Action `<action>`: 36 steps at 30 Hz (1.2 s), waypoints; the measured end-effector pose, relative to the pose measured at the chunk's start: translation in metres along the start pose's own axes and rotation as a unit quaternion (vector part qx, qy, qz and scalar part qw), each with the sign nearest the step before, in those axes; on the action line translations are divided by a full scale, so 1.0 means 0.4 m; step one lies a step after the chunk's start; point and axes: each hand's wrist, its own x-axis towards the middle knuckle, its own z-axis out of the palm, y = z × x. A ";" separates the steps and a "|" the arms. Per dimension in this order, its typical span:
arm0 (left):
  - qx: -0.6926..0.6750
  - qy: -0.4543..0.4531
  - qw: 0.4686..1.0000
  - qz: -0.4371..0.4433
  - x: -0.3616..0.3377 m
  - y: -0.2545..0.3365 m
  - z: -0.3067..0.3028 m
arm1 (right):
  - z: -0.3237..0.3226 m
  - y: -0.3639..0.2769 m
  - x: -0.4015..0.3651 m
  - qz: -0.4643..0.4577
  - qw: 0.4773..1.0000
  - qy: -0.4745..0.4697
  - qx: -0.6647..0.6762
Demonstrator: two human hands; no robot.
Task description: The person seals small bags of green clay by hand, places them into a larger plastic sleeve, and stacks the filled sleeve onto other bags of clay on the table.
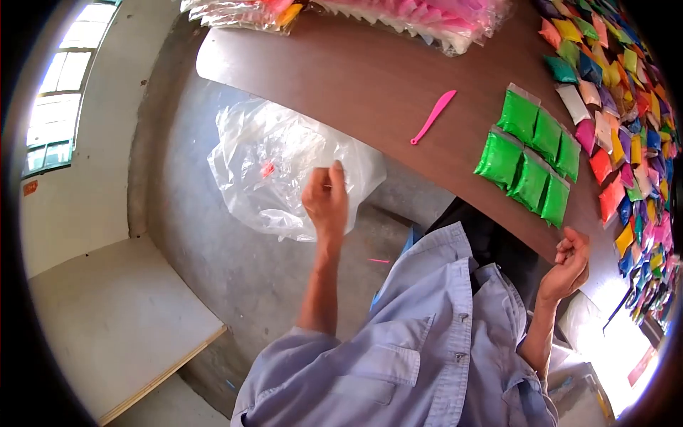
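Note:
My left hand [326,196] is raised over a large clear plastic bag [267,167] on the floor, beyond the table edge. Its fingers are curled, and whatever they may hold is too small to make out. At the table's near edge, my right hand [567,262] has its fingers bent inward, just below several green packets [528,178]. Those packets lie in two rows on the brown table [370,92]. A pink plastic knife [434,117] rests on the tabletop to their left. Inside the clear bag shows a small red piece [267,169].
Many coloured packets [608,78] cover the table's right side. Clear bags with pink and white contents [427,18] lie at its far edge. A pale board [121,320] stands at the lower left. A thin pink strip [379,260] is on the floor.

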 end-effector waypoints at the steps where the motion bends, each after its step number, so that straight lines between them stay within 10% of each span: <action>1: -0.042 0.058 0.994 0.081 0.029 -0.068 0.014 | -0.006 0.000 -0.002 -0.001 1.000 -0.002 0.002; 4: 0.173 0.062 0.980 0.072 0.128 -0.325 -0.054 | 0.002 -0.004 -0.031 -0.091 0.994 -0.050 -0.032; 6: 0.237 0.024 0.965 -0.108 0.131 -0.416 -0.111 | -0.022 -0.009 -0.045 -0.079 0.993 -0.079 -0.042; 14: 0.166 -0.047 0.958 -0.230 0.182 -0.624 -0.107 | -0.015 -0.029 -0.050 -0.060 0.983 -0.074 -0.154; 26: -0.060 -0.001 0.955 -0.292 0.133 -0.499 -0.183 | -0.066 0.051 -0.036 -0.030 0.998 -0.038 -0.036; 32: 0.190 0.039 0.979 0.064 0.165 -0.471 -0.129 | -0.075 0.067 -0.033 -0.021 0.999 -0.040 0.007; 36: 0.222 -0.061 0.972 0.035 0.219 -0.483 -0.065 | -0.105 0.065 -0.050 -0.034 0.998 -0.059 -0.001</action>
